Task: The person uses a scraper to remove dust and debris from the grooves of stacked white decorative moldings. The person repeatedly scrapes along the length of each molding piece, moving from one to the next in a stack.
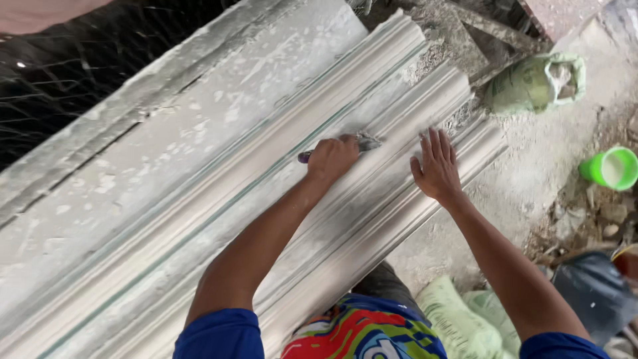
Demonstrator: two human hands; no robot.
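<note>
- The left hand [332,158] is closed around a small scraping tool [364,142] with a purple handle, its blade pressed into a groove of the long white plaster moulding [266,199].
- The right hand [436,166] lies flat and open on the moulding's outer ridge, holding nothing.
- Doing this well probably means keeping the blade parallel to the groove, with light, even pressure.
- The moulding's end lies just beyond both hands; open room runs back along its length.
- A green sack [535,82] and a green cup [613,167] sit on the dusty floor [531,173].
</note>
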